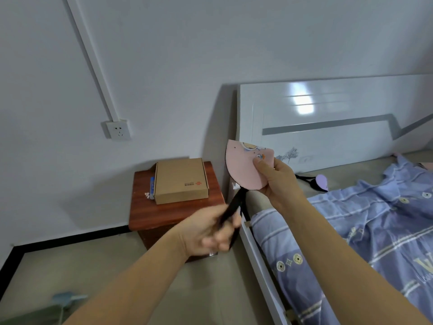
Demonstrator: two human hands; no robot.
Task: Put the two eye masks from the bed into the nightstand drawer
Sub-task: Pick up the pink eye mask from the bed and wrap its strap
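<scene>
Beside the white bed (257,259) we hold the pink eye mask (246,167) folded and upright: our right hand (280,181) pinches it, our left hand (210,233) closes on its black strap (234,207) hanging below. The purple eye mask (321,182) lies on the mattress.

R hand (278,181) raised, fingers (259,164) pinched, L hand (210,231) fisted, blurred

Plain pale wall (210,43) with a white cable duct (89,57) running down at a slant to a white socket (116,129). Floor (210,289) pale beige, edged by a black skirting strip (70,238) along the wall's foot. Glossy white headboard (328,118) with a grey inlaid stripe catches a bright patch of reflected light; blue checked bedding (363,231) lies rumpled on the bed inside a white side rail (262,266).
</scene>
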